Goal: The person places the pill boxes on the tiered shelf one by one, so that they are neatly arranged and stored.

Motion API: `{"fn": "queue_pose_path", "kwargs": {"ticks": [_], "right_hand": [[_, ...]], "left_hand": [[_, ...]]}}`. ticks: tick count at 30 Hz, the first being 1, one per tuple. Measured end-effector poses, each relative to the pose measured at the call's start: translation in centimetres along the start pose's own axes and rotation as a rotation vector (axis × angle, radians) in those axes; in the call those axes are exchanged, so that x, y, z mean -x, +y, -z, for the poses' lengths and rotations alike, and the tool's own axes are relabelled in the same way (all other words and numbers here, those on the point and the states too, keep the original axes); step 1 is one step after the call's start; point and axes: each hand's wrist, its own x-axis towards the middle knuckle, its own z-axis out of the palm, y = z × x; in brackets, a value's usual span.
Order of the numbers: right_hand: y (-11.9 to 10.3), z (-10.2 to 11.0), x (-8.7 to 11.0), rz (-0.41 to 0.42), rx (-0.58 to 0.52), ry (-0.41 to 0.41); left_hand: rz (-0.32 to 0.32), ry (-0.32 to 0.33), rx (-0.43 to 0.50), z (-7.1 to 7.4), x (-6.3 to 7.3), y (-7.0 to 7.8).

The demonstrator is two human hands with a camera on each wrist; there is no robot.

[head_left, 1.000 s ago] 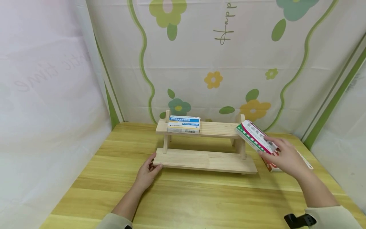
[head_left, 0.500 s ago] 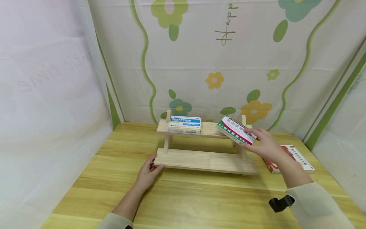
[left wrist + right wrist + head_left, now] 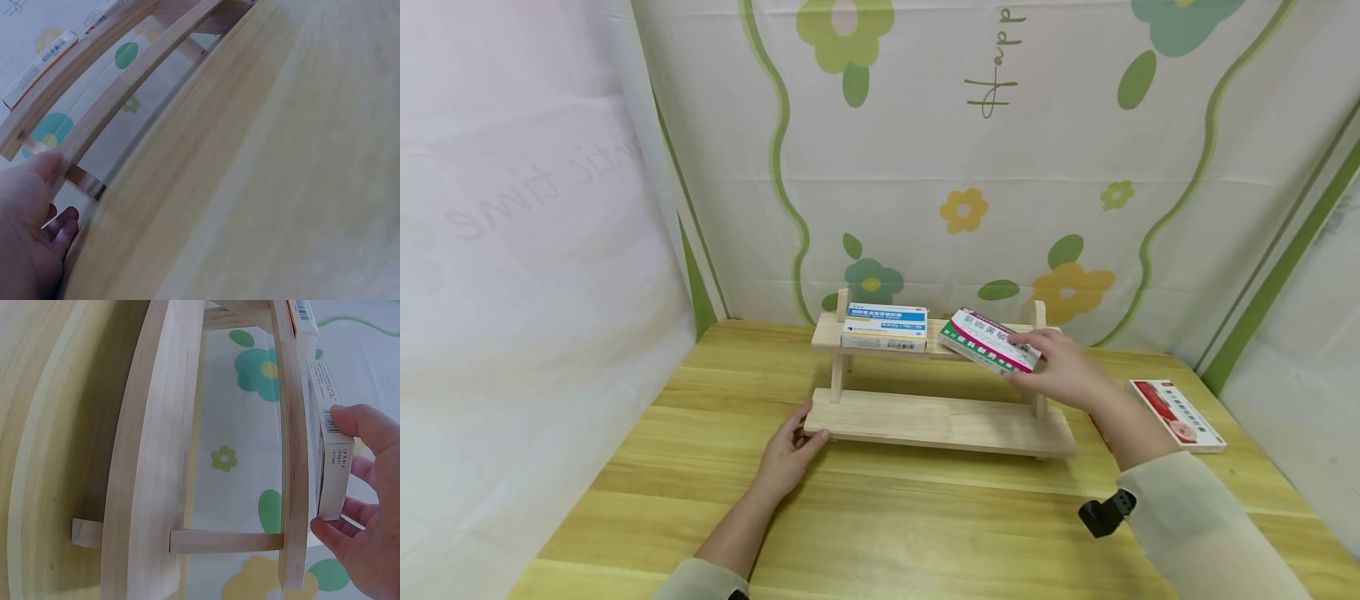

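Note:
My right hand [image 3: 1063, 371] pinches a white medicine box [image 3: 981, 340] with green and magenta bands, tilted at the upper board of a two-tier wooden rack [image 3: 925, 421]. In the right wrist view the thumb and fingers hold the box [image 3: 334, 456] by its end, close against the upper board; whether it rests there I cannot tell. A blue and white medicine box [image 3: 885, 327] lies on the left of the upper board. My left hand [image 3: 786, 458] grips the left end of the lower board; in the left wrist view its thumb [image 3: 44, 165] presses the board's edge.
On the wooden table [image 3: 925, 525], right of the rack, lies a red and white medicine box [image 3: 1180, 417], partly behind the right forearm. A flowered curtain [image 3: 925, 150] hangs behind the rack. Another white cloth [image 3: 535, 275] hangs at the left.
My right hand has carried the green and magenta medicine box leftward from beside the rack to the upper board. The left hand has kept its grip on the lower board.

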Motion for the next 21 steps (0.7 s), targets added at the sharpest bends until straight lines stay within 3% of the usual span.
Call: {"fn": "queue_pose_path", "kwargs": {"ticks": [14,21], "right_hand": [[-0.3,-0.19,-0.71,-0.003,-0.002,-0.041],[0.32,-0.32,-0.65,-0.033,-0.007,-0.012]], "left_hand": [[-0.008,-0.002,0.012,0.04,0.08,0.07],[-0.013,-0.003,0.01,0.06,0.08,0.04]]}}
